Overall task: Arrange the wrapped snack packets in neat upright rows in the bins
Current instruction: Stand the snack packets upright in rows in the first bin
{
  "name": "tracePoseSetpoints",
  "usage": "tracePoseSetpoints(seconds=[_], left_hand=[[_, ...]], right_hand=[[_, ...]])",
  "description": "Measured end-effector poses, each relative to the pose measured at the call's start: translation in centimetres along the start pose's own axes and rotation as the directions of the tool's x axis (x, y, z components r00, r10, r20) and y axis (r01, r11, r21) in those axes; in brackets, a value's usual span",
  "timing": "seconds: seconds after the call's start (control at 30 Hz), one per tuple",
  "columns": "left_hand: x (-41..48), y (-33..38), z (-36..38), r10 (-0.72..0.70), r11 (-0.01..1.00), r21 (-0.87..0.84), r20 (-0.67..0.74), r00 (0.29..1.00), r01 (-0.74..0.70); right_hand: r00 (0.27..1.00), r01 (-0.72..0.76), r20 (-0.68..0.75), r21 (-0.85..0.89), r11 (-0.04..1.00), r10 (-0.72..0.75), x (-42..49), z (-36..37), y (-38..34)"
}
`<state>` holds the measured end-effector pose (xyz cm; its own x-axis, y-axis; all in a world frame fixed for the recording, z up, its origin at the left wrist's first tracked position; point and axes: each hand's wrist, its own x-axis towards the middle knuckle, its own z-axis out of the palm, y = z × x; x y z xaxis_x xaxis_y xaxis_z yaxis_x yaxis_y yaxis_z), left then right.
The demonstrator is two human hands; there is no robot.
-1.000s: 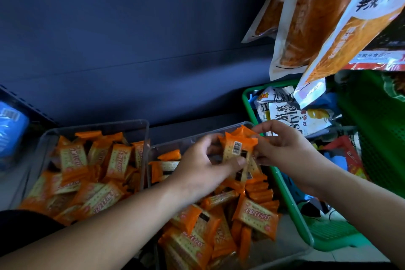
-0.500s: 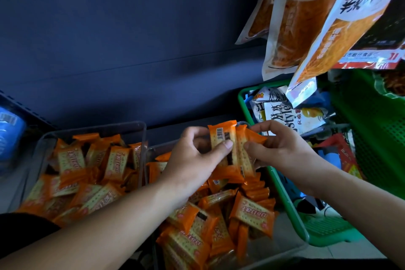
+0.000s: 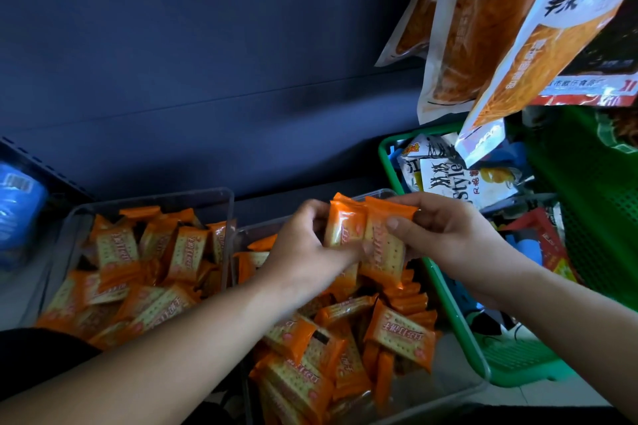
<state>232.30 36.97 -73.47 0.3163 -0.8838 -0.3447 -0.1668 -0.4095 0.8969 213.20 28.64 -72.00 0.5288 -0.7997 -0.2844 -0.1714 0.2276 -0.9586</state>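
Two clear plastic bins stand side by side on the shelf, both holding several orange cracker packets. The left bin (image 3: 221, 198) has a loose heap of packets (image 3: 186, 254). Above the right bin (image 3: 478, 386), my left hand (image 3: 303, 252) grips one upright orange packet (image 3: 343, 226). My right hand (image 3: 445, 235) pinches a second orange packet (image 3: 385, 248) right beside it, the two packets touching. Below the hands, packets (image 3: 400, 335) lie jumbled, some standing on edge along the bin's right side.
A green basket (image 3: 452, 317) with mixed snack bags sits right of the bins. Large orange-and-white snack bags (image 3: 483, 31) hang at the upper right. A blue package (image 3: 17, 203) lies at far left. The dark shelf back panel rises behind.
The packets in my hands have turned from barcode side to printed front and spread side by side. Both hands stayed above the right bin, shifting slightly.
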Motion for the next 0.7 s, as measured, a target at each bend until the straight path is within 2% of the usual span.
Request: tracePoseSetpoints(seconds=[0.1,0.2,0.33,0.43,0.7], left_hand=[[0.2,0.3,-0.5,-0.023,0.988,-0.148,0.093,0.995,0.037],[0.0,0.9,-0.8,-0.028,0.977,-0.204,0.198,0.980,0.069],[0.7,0.7,-0.9,-0.087,0.935,-0.318,0.222,0.971,0.157],[0.6,0.7,-1.1,-0.045,0.924,-0.353,0.286,0.957,0.148],[0.5,0.8,-1.4,0.026,0.952,-0.305,0.154,0.988,0.022]], right_hand=[[0.995,-0.056,-0.082,0.021,0.998,0.058,0.4,-0.8,-0.1],[0.995,-0.070,-0.069,0.064,0.996,0.074,0.4,-1.1,-0.1],[0.998,-0.044,-0.048,0.025,0.999,0.045,0.3,-1.2,-0.2],[0.999,-0.030,-0.035,0.013,0.999,0.030,0.2,-1.4,-0.4],[0.999,-0.039,0.037,0.049,0.998,0.037,0.2,-1.3,-0.6]])
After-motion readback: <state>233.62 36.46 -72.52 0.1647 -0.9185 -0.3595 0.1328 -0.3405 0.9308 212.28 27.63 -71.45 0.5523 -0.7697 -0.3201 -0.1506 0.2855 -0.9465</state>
